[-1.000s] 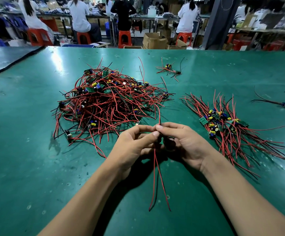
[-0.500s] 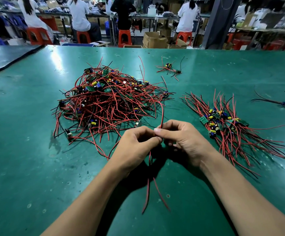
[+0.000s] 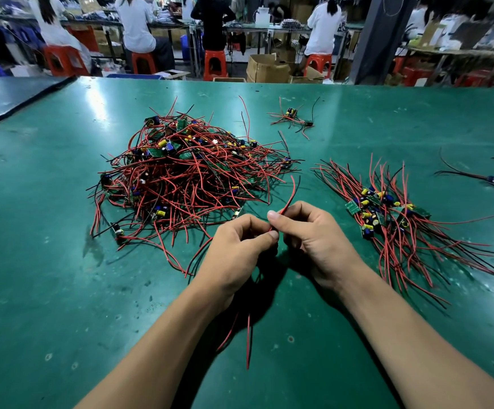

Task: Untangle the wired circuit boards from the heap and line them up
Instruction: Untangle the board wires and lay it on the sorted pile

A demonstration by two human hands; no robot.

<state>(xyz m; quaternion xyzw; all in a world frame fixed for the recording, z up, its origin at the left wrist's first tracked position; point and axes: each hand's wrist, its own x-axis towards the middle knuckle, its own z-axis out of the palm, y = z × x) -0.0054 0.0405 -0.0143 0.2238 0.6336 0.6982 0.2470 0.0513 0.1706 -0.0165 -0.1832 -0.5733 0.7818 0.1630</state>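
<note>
**Both hands on one wire bundle, between heap and row**

Containers: open brown cardboard boxes [image 3: 264, 67] stand on the floor beyond the green table [image 3: 48, 261]. Their contents cannot be made out.

Task items: the tangled heap of small green circuit boards with red and black wires [image 3: 186, 178] lies left of centre on the table. The lined-up row of wired boards [image 3: 393, 219] lies to the right, with wires roughly parallel and boards bunched mid-row.

The left hand [image 3: 239, 246] and right hand [image 3: 313, 234] meet just in front, between the two.
- Left grip: fingers curled, thumb pressed to forefinger on the red and black wire bundle [image 3: 291, 196].
- Right grip: thumb and forefinger clamped on the same bundle, where its upper ends rise.
- The bundle's lower ends trail toward the camera below the left wrist.
- Its board is hidden inside the hands.

A small loose cluster of wired boards [image 3: 292, 116] lies far back. A single wired board [image 3: 493, 179] lies at far right.

Change against 0.5 s ago:
- The upper wire ends then arched back to the heap's edge. They now curve right, with tips clear of the heap.
- The trailing ends have shifted left, partly under the left forearm.
- Heap and row are unmoved.
</note>
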